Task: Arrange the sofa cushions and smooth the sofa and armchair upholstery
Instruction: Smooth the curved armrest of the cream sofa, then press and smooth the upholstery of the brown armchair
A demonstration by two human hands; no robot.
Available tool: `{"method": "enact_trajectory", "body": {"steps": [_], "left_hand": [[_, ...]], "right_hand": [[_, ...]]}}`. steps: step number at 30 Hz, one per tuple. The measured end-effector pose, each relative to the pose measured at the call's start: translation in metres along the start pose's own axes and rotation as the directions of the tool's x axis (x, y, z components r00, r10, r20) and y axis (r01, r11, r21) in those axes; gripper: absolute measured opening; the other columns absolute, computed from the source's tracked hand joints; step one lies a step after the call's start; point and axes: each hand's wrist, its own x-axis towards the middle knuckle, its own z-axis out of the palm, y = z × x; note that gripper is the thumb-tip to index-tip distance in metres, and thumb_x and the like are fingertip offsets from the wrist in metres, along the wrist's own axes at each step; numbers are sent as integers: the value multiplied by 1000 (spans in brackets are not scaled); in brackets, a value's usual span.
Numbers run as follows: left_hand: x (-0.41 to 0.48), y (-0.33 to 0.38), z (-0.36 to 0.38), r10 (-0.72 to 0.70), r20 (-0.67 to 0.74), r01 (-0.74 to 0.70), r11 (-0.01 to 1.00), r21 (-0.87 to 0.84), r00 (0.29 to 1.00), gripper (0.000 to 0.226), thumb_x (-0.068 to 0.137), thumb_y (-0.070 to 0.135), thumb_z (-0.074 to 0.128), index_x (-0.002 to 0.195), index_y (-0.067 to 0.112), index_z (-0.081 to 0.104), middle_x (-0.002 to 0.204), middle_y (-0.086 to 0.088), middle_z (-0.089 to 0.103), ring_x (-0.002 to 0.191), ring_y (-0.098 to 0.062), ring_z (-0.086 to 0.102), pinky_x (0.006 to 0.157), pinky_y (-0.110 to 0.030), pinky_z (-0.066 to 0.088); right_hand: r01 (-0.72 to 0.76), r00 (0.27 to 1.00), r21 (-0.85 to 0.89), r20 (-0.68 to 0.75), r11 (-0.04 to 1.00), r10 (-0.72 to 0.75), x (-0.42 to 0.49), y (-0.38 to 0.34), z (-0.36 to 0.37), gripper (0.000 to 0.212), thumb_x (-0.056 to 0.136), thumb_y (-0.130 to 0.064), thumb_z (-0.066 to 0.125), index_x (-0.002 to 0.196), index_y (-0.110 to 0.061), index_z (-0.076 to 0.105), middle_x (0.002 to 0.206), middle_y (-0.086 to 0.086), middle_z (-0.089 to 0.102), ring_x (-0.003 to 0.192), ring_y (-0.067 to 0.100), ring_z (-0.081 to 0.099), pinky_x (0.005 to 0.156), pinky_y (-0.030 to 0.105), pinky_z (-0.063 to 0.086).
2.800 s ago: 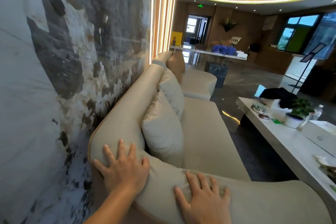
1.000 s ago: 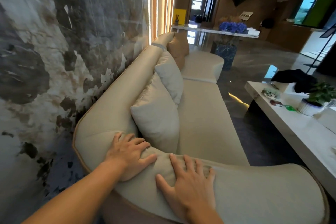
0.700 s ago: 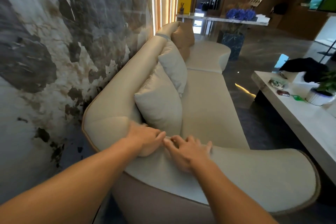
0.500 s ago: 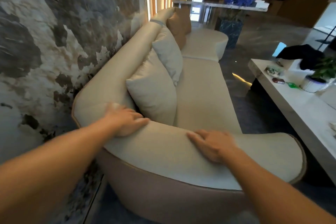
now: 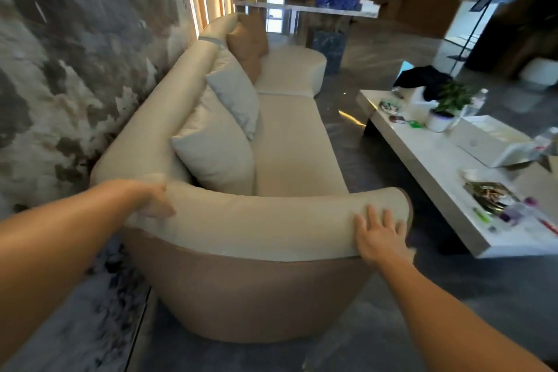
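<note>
A long cream sofa [image 5: 290, 142] runs away from me along the marble wall. Its rounded near armrest [image 5: 256, 217] lies across the view. My left hand [image 5: 154, 199] presses flat on the armrest's left end, where it meets the backrest. My right hand [image 5: 380, 235] lies flat with fingers spread on the armrest's right end. Two cream cushions, a near one [image 5: 214, 151] and a farther one [image 5: 237, 93], lean on the backrest. Behind them stands a tan cushion [image 5: 249, 42].
A low white coffee table [image 5: 447, 166] stands to the right with a potted plant [image 5: 447, 109], a black cloth, boxes and small items. Dark glossy floor runs between sofa and table. A marble wall [image 5: 75, 54] flanks the sofa's left. A counter with blue flowers [image 5: 336, 0] stands far back.
My hands have slid apart along the armrest: the left toward the backrest corner, the right out to the far right end. My view has pulled back, showing the sofa's outer side.
</note>
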Motion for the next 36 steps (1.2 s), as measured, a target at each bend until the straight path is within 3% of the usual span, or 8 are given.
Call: {"method": "enact_trajectory", "body": {"steps": [2,5,10,17,22,25,29,36], "left_hand": [[-56,1,14,35,13,-36,998,51,999,75,99,34,54,156,7,12,162,-14,21,144,-30,31,111,-32,31],[-157,5,44,186,2,-184,972,144,983,65,99,48,44,148,5,37,153,-15,40,137,-31,42,108,-35,37],[-328,12,72,291,48,-294,928,228,955,56,98,48,40,132,7,54,118,-14,59,103,-34,59,89,-42,49],[-509,70,135,521,187,-551,752,362,833,54,95,49,41,126,8,58,127,-14,59,106,-36,60,92,-47,50],[-625,176,180,801,221,-796,438,418,557,57,93,52,49,135,14,47,131,-12,56,116,-35,56,91,-47,48],[-678,236,222,925,198,-863,205,462,325,84,87,51,63,152,23,19,158,-9,26,138,-38,33,104,-53,40],[-720,304,269,949,313,-793,-158,589,44,113,73,64,71,155,35,-2,166,-2,-6,150,-36,-2,117,-59,19],[-730,365,287,861,506,-638,-364,678,47,144,44,74,80,149,44,-13,163,3,-16,148,-37,-16,110,-75,0]], "right_hand": [[-56,980,73,197,996,41,-41,25,-23,58,105,-45,17,156,-17,18,164,14,13,149,35,17,119,51,19],[-216,918,161,369,963,144,-142,44,-65,58,106,-42,29,138,3,48,142,24,51,128,38,52,93,44,47],[-224,916,258,385,940,112,-332,51,-129,38,101,-40,42,122,-13,59,108,9,70,88,30,67,76,37,51],[91,990,-360,130,929,-47,-541,134,-214,38,93,-33,39,123,-24,61,127,8,60,117,32,55,93,43,43],[-124,992,-368,-77,921,102,-644,255,-238,51,92,-40,49,141,-30,41,149,6,36,133,35,33,101,51,38],[-209,977,-267,-103,941,187,-675,316,-229,74,92,-50,52,153,-40,11,164,1,0,147,37,6,109,62,28],[-357,929,-36,-122,933,350,-698,386,-210,90,80,-76,47,140,-61,-17,164,-3,-12,147,44,-9,104,79,11],[-266,946,55,-177,963,271,-697,430,-192,79,76,-85,33,135,-70,-17,163,3,-4,144,49,-13,95,86,-5]]}}
